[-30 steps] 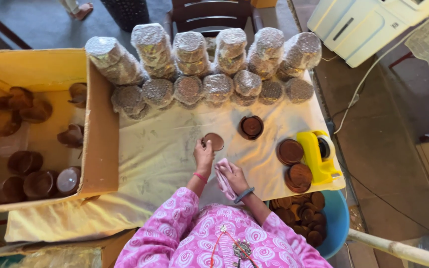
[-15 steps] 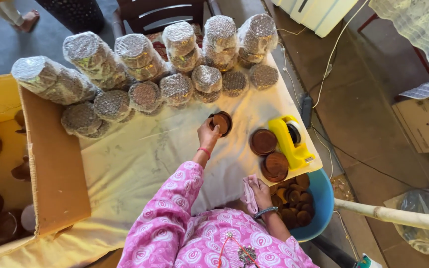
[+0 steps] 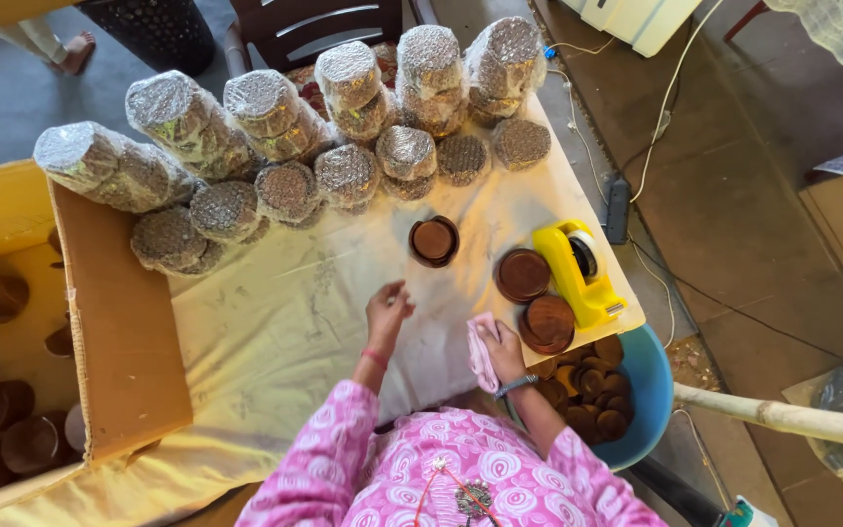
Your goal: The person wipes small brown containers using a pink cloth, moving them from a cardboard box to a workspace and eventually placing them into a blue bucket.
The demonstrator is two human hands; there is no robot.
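1. The left hand (image 3: 385, 310) hovers empty, fingers loosely spread, over the cream cloth-covered table (image 3: 285, 312).
2. The right hand (image 3: 501, 349) clutches a pink rag (image 3: 481, 353) near the table's right edge.
3. The round brown wooden disc in its dark holder (image 3: 434, 240) sits further off, apart from both hands.
4. Risk, as I judge it: two stacks of brown wooden discs (image 3: 536, 298) crowd the right edge beside the yellow tape dispenser (image 3: 574, 271); a careless elbow could tip them into the blue tub (image 3: 658, 390).

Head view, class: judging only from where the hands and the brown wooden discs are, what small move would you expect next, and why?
Probably the right hand, holding a pink cloth, reaches into the blue tub of loose discs beside it. The left hand is empty and open over the table cloth, apart from the stacked discs.
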